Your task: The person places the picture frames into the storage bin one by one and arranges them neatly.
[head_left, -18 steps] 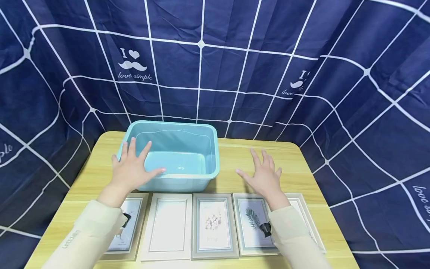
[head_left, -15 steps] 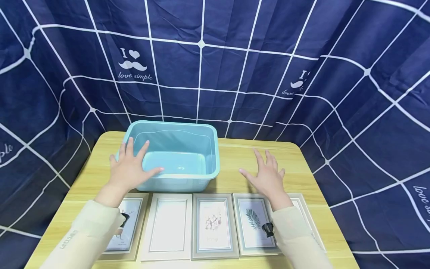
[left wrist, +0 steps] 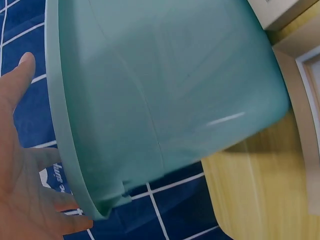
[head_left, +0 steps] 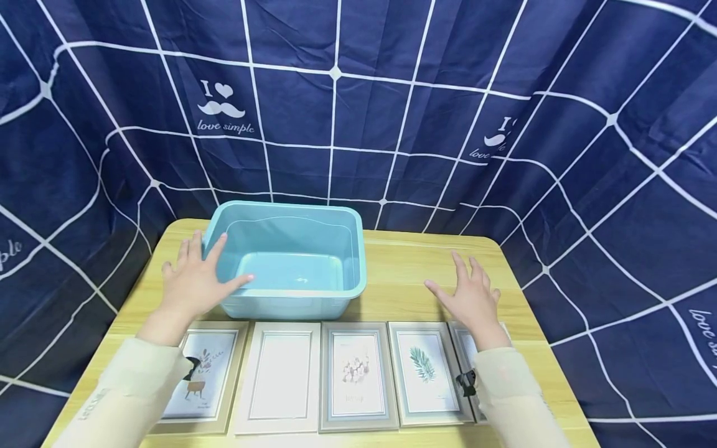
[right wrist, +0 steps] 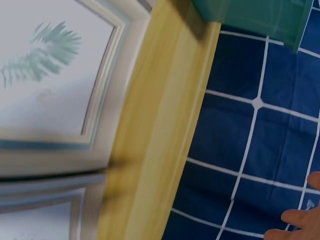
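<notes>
A light blue plastic tub [head_left: 294,305] stands at the back left of the table. My left hand [head_left: 193,283], fingers spread, hovers at the tub's left front corner, overlapping its rim in the head view; it holds nothing. My right hand [head_left: 470,295] is spread over the table to the tub's right, also holding nothing. Along the front lies a row of several picture frames: one with a deer-like print [head_left: 210,367], a blank white one [head_left: 280,376], one with a flower print [head_left: 354,376], one with a green leaf print [head_left: 422,367], and another [head_left: 465,345] partly hidden under my right forearm.
The wooden table [head_left: 392,261] has rounded back corners. A dark blue curtain [head_left: 370,112] with white grid lines surrounds it at the back and sides. Small black wrist cameras [head_left: 466,382] sit at the sleeves.
Both hands have moved apart, the left one leftward toward the tub's outer side and the right one rightward. Tub and picture frames have stayed in place.
</notes>
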Tool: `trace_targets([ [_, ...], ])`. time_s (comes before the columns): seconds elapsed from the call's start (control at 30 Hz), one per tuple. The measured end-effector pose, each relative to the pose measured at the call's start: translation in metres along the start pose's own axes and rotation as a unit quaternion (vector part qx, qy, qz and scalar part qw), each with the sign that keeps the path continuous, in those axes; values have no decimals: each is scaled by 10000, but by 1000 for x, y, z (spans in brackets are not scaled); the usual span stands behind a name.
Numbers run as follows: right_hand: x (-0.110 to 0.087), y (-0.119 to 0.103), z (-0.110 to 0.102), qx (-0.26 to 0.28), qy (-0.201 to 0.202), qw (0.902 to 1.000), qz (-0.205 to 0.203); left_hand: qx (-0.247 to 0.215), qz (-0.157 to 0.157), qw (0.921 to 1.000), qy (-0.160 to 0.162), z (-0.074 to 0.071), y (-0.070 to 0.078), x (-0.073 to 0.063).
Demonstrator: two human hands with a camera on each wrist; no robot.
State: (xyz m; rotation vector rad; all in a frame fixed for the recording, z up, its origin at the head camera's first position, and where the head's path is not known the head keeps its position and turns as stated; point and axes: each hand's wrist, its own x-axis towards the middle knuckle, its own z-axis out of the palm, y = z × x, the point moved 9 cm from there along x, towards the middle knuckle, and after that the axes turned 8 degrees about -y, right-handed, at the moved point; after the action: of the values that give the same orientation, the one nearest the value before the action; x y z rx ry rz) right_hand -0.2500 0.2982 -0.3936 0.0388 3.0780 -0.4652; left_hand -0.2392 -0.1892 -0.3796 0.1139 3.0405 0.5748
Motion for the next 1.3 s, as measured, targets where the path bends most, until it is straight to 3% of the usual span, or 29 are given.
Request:
trace_targets([
  [0.53,-9,57,4,14,-197,9986,496,-646,-153,9970,385,-12,-34,-4],
  [0.7,-12,80,8,63,-255,9979,599,-1110,-114,9929,409,-13,-42,-6],
  [1.1,-20,131,24,362,-595,9951,697,-2579,-429,9652,32,-2,-65,-11],
  [1.3,-21,154,35,657,-785,9926,651,-3322,-550,9412,-267,4,-73,-16],
])
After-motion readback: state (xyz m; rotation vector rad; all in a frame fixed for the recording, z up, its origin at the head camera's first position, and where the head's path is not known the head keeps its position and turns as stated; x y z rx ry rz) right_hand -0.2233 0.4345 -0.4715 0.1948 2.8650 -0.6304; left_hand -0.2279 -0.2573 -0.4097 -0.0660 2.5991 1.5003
